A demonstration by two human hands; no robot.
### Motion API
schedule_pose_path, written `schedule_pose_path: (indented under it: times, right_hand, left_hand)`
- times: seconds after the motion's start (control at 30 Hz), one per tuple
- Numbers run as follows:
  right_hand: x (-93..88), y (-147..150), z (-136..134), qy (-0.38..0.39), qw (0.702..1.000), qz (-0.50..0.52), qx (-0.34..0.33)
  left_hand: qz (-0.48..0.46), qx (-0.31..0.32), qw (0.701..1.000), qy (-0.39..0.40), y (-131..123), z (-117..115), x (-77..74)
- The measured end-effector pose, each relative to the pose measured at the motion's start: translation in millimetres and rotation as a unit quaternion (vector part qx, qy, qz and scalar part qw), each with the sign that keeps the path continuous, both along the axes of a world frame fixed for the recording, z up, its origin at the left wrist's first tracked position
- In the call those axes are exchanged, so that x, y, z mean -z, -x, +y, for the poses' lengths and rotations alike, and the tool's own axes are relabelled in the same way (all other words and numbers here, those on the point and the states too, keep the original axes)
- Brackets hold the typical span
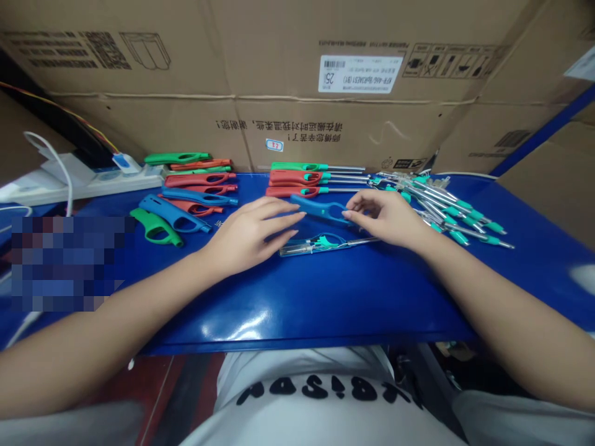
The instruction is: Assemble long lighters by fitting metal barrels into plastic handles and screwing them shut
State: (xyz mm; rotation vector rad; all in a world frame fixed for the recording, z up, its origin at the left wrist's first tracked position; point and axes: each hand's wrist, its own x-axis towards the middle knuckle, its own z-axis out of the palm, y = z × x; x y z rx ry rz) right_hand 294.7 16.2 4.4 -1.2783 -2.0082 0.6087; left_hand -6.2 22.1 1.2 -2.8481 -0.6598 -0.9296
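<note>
A blue plastic lighter handle shell [320,209] lies across the middle of the glossy blue table [325,297]. My left hand [248,232] rests beside its left end, fingers stretched out and touching it. My right hand [385,217] pinches the shell's right end between thumb and fingertips. Just in front of both hands lies a clear lighter insert with a metal tube and teal trigger [325,243].
Empty red, blue and green handle shells [186,198] are piled at the left. Assembled lighters [302,179] lie in a row at the back, and loose inserts with teal tips [446,207] at the right. Cardboard boxes [297,80] wall the back. A power strip [83,179] sits far left.
</note>
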Motion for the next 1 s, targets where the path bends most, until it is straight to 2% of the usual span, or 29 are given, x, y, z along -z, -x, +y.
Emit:
schedule_pose_path:
  times: [0.13,0.23,0.3,0.37,0.47,0.7,1.0]
  right_hand:
    - [-6.0,12,-9,0.131,0.985,0.111,-0.028]
    - [-5.6,16,-13,0.167,0.977,0.121,-0.059]
    - [-3.2,17,-14,0.123,0.985,0.095,-0.073]
    - [0.0,16,-14,0.039,0.994,0.040,-0.095]
    - [4.2,16,-13,-0.056,0.987,-0.035,-0.146]
    - [11.5,14,-8,-0.055,0.977,-0.085,-0.189]
    - [17.4,13,-6,-0.054,0.974,-0.109,-0.193]
  left_hand:
    - [0.001,0.002,1.000,-0.025,3,5,0.8]
    - [0.000,0.011,1.000,-0.029,2,3,-0.3]
    - [0.003,0.014,1.000,-0.014,1,0,-0.7]
    - [0.011,0.017,1.000,0.005,0,-4,-0.1]
    - [0.026,0.017,0.999,0.037,-2,-6,2.3]
    - [0.093,0.011,0.990,0.109,-2,-5,4.0]
    - [0.111,-0.006,0.982,0.152,-1,-6,1.2]
